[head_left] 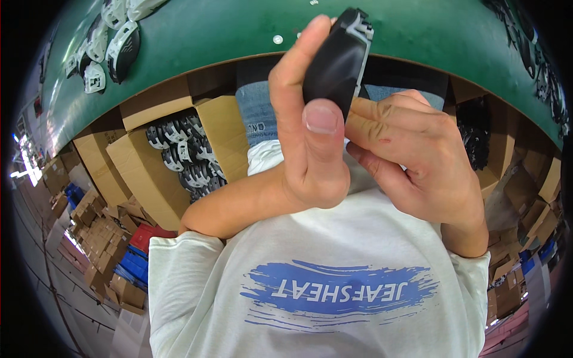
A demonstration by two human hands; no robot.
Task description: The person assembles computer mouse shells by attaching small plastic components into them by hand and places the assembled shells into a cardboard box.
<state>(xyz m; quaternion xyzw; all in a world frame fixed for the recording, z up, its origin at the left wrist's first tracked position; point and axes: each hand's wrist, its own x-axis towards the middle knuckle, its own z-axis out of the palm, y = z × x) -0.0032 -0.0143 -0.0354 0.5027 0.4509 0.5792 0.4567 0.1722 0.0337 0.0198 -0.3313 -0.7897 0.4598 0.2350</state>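
A black, smoothly curved plastic shell with a grey inner frame along its right edge is held up in front of me, tilted. My left hand grips it, thumb on the near face and index finger along its left side. My right hand is closed in a pinch against the shell's lower right edge. Whatever lies between those right fingertips is hidden. On the table beyond the shell lies a small white round piece.
The green table curves across the far side. Black-and-white shells lie at its left, dark parts at its right. An open cardboard box of similar shells stands left of my lap; another box with black parts is at right.
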